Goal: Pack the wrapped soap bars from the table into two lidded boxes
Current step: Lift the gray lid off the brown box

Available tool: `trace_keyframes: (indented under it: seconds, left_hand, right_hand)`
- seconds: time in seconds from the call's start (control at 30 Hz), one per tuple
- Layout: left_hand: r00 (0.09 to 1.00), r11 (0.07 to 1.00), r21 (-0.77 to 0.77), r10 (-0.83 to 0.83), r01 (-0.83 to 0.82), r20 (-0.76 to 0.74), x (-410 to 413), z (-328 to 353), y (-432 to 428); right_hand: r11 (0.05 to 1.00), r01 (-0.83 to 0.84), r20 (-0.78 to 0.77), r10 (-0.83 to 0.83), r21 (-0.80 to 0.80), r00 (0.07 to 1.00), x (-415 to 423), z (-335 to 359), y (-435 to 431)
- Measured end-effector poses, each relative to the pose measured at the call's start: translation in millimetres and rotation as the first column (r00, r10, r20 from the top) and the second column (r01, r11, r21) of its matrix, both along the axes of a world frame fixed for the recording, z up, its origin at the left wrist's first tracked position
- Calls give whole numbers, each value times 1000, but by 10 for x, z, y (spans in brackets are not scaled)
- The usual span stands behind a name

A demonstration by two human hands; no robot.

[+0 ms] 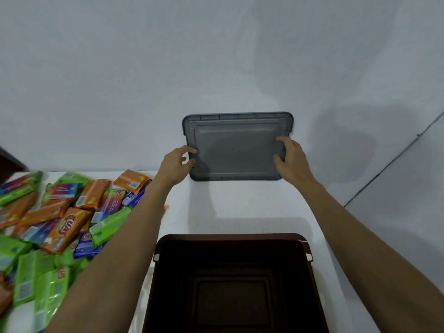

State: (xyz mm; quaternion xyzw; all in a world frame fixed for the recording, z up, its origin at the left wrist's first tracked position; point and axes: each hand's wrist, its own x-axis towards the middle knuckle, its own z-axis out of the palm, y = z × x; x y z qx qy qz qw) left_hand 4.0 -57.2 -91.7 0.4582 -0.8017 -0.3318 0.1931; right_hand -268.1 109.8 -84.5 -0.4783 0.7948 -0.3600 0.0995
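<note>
we held the grey lid (pixel 236 146) up on edge at the far side of the white table (pixel 240 207), its lower edge at or just above the tabletop and its flat face close to the pale wall (pixel 216 56) behind; we could not tell whether it touched the wall. our left hand (pixel 176 164) gripped the lid's left edge, fingers curled over the rim, and our right hand (pixel 292 159) gripped the right edge the same way, thumb on the near face. both arms reached forward over the table.

directly below us sat the open dark brown box (pixel 230 239), nothing inside it that we could see, a pale latch on each side of its rim. a bare strip of table lay between the box and the lid.

the wrapped soap bars (pixel 60 224) lay heaped on the table to the left, in orange, green and blue-purple wrappers, overlapping one another. our left forearm crossed in front of the heap's right edge and hid some bars. the heap lay just beside the box's left side, apart from the lid. a thin dark cable (pixel 394 162) ran slanting down the wall at the right.
</note>
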Motion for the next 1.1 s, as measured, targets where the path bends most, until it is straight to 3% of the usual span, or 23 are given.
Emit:
trace_keyframes:
  seconds: [0.07,0.2,0.43,0.63,1.1]
  left_hand:
    - [1000,1000,9,8,-8,5,148,-22,126]
    - [999,996,75,-41,40,9,567,-54,555]
    - [993,995,99,25,-14,-115,1307,-66,1647]
    - [981,991,110,97,-80,-169,1644,-123,2134]
    - [979,990,128,81,-58,-189,2292,-164,1921]
  right_hand:
    - [1000,19,29,-20,19,999,83,26,157]
    - [996,10,238,-30,83,971,344,-9,697]
    - [1000,-9,450,0,16,893,969,-30,1812]
    - [1000,-23,391,24,-7,920,1374,-125,2104]
    - [994,7,213,-30,108,977,2039,-48,1843]
